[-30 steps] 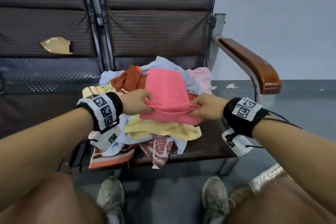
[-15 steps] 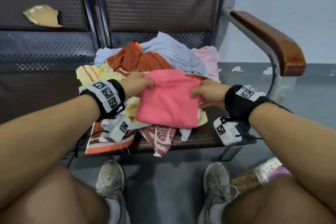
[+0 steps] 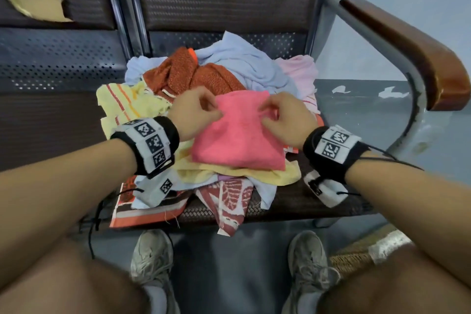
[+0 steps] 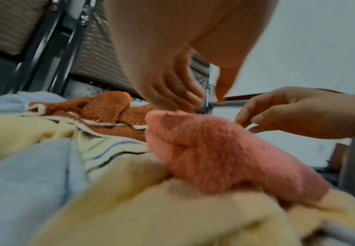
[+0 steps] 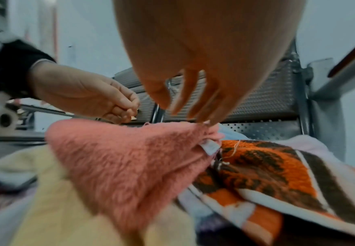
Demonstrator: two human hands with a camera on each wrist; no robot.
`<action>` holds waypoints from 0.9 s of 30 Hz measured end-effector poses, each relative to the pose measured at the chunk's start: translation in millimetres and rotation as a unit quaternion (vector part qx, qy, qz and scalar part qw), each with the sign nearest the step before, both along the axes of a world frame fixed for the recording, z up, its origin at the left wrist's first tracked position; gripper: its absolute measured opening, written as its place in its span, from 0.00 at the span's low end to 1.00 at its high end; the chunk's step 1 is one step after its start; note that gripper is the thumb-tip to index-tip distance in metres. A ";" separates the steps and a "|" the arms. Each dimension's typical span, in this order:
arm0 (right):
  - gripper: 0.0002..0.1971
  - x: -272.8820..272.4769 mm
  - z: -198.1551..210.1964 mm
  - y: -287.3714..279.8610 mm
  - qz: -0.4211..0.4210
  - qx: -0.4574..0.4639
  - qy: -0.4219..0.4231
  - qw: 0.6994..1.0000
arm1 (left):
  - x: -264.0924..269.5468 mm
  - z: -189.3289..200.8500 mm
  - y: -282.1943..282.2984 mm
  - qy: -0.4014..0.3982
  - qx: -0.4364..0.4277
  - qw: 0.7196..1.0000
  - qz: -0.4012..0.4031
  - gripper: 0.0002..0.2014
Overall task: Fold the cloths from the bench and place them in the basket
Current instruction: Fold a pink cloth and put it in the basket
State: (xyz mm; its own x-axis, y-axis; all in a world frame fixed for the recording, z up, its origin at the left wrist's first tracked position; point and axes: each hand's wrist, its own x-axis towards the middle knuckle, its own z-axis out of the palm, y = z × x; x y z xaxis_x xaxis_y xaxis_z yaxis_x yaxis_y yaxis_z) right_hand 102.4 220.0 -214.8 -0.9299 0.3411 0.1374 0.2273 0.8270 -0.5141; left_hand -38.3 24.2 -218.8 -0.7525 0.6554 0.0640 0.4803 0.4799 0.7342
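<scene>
- Left hand (image 3: 195, 112) at the far-left corner of the pink cloth (image 3: 239, 135), fingers curled downward; fingertips (image 4: 185, 103) just over the cloth's edge, no clear pinch visible, so grip cannot be told.
- Right hand (image 3: 288, 116) at the far-right corner of the same cloth; fingertips (image 5: 206, 116) at the corner beside a small white label (image 5: 210, 147); whether pinching or only touching cannot be told.
- Between the two hands: pink cloth lying folded and flat, topmost on the heap of cloths on the bench seat (image 3: 293, 201).
- Under and nearer than the hands: yellow cloth (image 3: 242, 173), with a red-and-white patterned cloth (image 3: 229, 201) hanging over the seat's front edge.
- Beyond the hands: rust-orange cloth (image 3: 193, 74) and pale blue cloth (image 3: 244, 61); pale pink cloth (image 3: 300, 71) beyond the right hand.
- Outward from the left hand: yellow striped cloth (image 3: 119, 102).
- Well below the right forearm, on the floor: woven basket (image 3: 356, 257), only partly in view.
- Far right of the right hand: wooden armrest (image 3: 413, 51).
</scene>
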 end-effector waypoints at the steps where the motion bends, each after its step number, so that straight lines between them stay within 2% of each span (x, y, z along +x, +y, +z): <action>1: 0.13 9.0 0.0 -3.6 0.060 0.011 -0.007 0.998 | 7.9 -0.2 -7.1 -0.016 -0.027 0.996 -0.082 0.13; 3: 0.19 23.6 -2.8 -9.0 0.149 0.041 -0.052 0.987 | 19.3 -4.5 -19.2 0.032 -0.119 0.971 -0.206 0.25; 4: 0.25 28.9 -6.5 -9.7 0.174 0.065 -0.083 0.979 | 22.5 -8.0 -23.1 0.071 -0.156 0.957 -0.233 0.32; 5: 0.32 33.5 -10.2 -9.4 0.184 0.084 -0.114 0.973 | 24.2 -10.6 -25.5 0.098 -0.174 0.951 -0.236 0.36; 7: 0.40 38.9 -15.5 -8.6 0.175 0.100 -0.147 0.968 | 25.8 -13.6 -27.3 0.111 -0.171 0.959 -0.198 0.38; 9: 0.40 39.8 -18.2 -9.2 0.157 0.106 -0.139 0.972 | 27.9 -13.8 -27.3 0.124 -0.164 0.966 -0.158 0.33; 12: 0.42 38.3 -16.1 -12.1 0.146 0.107 -0.134 0.974 | 29.8 -11.2 -27.0 0.123 -0.141 0.975 -0.119 0.11; 13: 0.40 38.5 -15.5 -13.2 0.147 0.113 -0.140 0.973 | 28.8 -8.7 -27.9 0.111 -0.130 0.979 -0.109 0.06; 16: 0.15 38.3 -8.4 -12.4 0.124 0.134 -0.101 0.978 | 25.2 -0.7 -32.9 0.063 -0.108 0.987 -0.104 0.07; 17: 0.11 38.0 -4.5 -11.4 0.102 0.122 -0.079 0.984 | 24.4 1.2 -34.1 0.053 -0.102 0.988 -0.105 0.07; 19: 0.11 37.1 0.1 -10.1 0.048 0.068 -0.039 0.996 | 24.4 3.4 -35.2 0.023 -0.083 0.992 -0.090 0.08; 21: 0.11 34.1 1.0 -8.2 -0.017 -0.027 -0.038 0.999 | 23.4 1.9 -34.4 -0.010 -0.058 0.997 -0.050 0.09; 24: 0.10 27.6 -7.5 -5.2 -0.102 -0.150 -0.070 0.981 | 20.8 -3.9 -30.4 -0.018 -0.067 0.998 0.008 0.11; 27: 0.12 22.3 -14.6 -4.4 -0.111 -0.221 -0.068 0.967 | 17.5 -10.2 -26.9 -0.018 -0.085 0.994 0.070 0.15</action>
State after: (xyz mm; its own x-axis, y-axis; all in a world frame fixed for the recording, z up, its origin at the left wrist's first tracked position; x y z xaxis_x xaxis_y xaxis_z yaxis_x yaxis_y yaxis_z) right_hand 124.7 215.6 -229.4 -0.8265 0.5316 -0.1849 0.4635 0.4564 -0.7595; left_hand -20.8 -2.7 -229.0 -0.8368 0.5434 -0.0678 0.3751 0.6590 0.6519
